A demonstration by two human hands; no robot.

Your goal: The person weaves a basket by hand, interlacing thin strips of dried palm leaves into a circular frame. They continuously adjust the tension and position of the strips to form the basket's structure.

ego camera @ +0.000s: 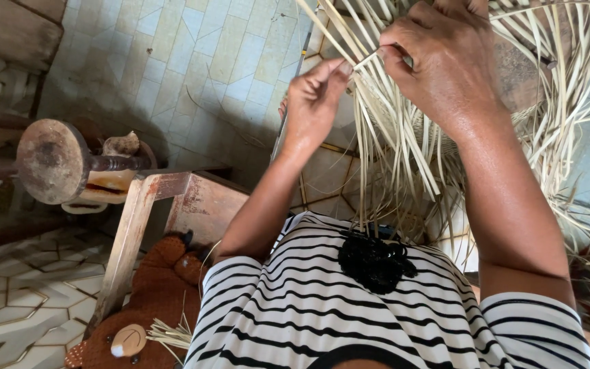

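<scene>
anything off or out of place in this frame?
One oddity: a brown plush toy lies on the tiled floor under the wooden frame, loose straw strips across it. Both hands, left hand and right hand, pinch strips normally.

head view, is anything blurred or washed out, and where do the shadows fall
Head view: even daylight; the pale straw strips run bright near the top right edge; both hands, left hand and right hand, are sharp; a soft shadow darkens the tiled floor beside the wooden stool; wide-lens bending shows at the edges.
</scene>
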